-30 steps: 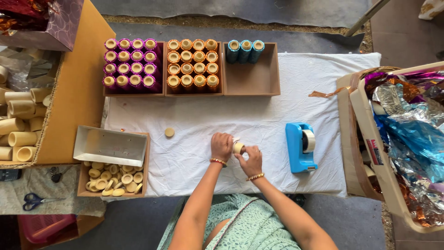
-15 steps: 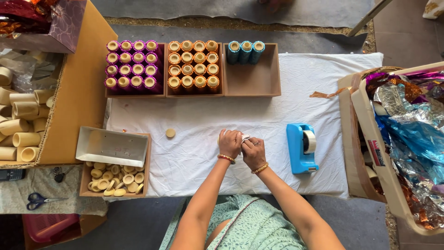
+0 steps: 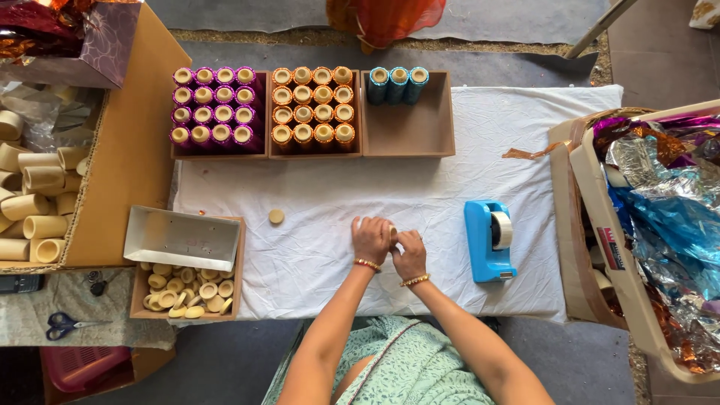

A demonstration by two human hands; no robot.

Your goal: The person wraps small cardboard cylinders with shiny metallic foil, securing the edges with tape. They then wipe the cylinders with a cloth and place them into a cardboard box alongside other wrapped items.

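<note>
Together, the left hand (image 3: 370, 238) and the right hand (image 3: 409, 252) met over the middle of the desk (image 3: 315, 195), which was covered with a white cloth. Their fingers were curled shut around a small pale tube (image 3: 392, 228), held between both hands just above the cloth; only a sliver of it showed between the knuckles. Each wrist wore a beaded bangle.

Just to the right of the hands sat a blue tape dispenser (image 3: 487, 241) with a white roll. To the left, apart from the hands, a single round cap (image 3: 276, 216) lay on the cloth. Farther left, at the desk's corner, a wooden tray of pale caps (image 3: 187, 289) stood partly covered by a grey box (image 3: 182, 238).

Along the far edge stood three wooden trays: one filled with purple-wrapped tubes (image 3: 214, 111), one with orange-wrapped tubes (image 3: 313, 107), and a third holding three blue-wrapped tubes (image 3: 397, 84) in its back row. A cardboard box of bare tubes (image 3: 34, 202) sat at far left, scissors (image 3: 64, 325) below it, and a box of shiny foil (image 3: 667, 225) at right.
</note>
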